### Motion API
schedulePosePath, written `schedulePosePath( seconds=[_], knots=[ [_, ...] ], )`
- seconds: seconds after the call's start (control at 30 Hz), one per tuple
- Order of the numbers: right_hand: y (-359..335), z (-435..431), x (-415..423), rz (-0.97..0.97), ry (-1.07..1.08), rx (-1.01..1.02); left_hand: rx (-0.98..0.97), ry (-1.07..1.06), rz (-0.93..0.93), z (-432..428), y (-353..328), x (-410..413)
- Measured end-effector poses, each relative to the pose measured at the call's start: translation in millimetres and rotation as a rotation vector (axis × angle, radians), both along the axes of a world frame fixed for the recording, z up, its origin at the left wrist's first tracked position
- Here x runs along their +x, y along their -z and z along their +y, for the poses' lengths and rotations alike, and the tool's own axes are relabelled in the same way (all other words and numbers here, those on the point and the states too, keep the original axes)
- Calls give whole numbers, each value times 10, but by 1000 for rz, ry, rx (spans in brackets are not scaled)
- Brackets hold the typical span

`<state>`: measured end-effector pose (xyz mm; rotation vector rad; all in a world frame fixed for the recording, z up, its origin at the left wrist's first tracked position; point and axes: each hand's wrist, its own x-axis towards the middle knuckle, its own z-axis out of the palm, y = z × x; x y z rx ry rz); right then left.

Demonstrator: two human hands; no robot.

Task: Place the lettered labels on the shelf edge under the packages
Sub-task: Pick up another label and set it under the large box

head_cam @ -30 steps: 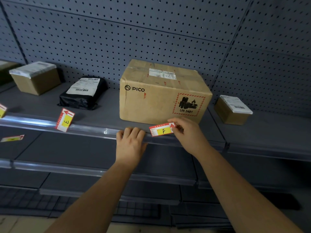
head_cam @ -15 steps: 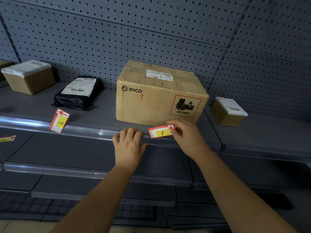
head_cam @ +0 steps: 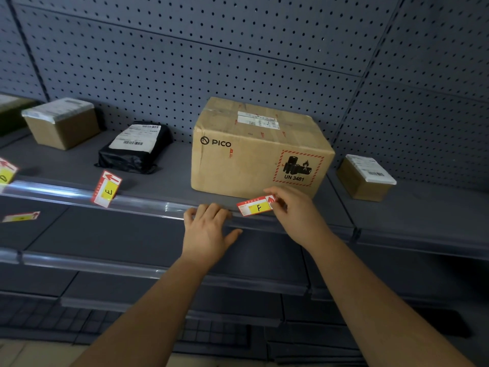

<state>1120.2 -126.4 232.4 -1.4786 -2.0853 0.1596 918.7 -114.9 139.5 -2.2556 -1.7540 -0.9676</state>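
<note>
My right hand point(head_cam: 296, 213) pinches a red and yellow label marked F point(head_cam: 255, 207) by its right end, holding it against the clear shelf-edge strip point(head_cam: 148, 203) just below the big PICO cardboard box point(head_cam: 260, 152). Fingers of my left hand point(head_cam: 205, 226) lie over the same strip just left of the F label, thumb spread to the right. An E label point(head_cam: 106, 188) sits tilted in the strip under the black mailer bag point(head_cam: 136, 148). Another label point(head_cam: 6, 173) pokes in at the far left edge.
A brown box with a white slip point(head_cam: 60, 123) stands at the left, a small brown box point(head_cam: 366, 177) on the right shelf section. One more label point(head_cam: 21, 216) lies on the shelf below. Pegboard backs the shelves; lower shelves run beneath my arms.
My hands and the F label stay at the same spot on the strip under the PICO box. My left thumb has spread out to the right. The view shifts slightly.
</note>
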Motion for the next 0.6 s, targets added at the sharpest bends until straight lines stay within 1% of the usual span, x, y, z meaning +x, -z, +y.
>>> schedulePosePath(
  seconds=[0.27,0.6],
  knots=[
    [34,133,-142,-93,-29,10,-83,67,-2,-40,-108,-94],
    [132,120,-280,-114,35,-104,-145,159,-53,-47,-162,-228]
  ],
)
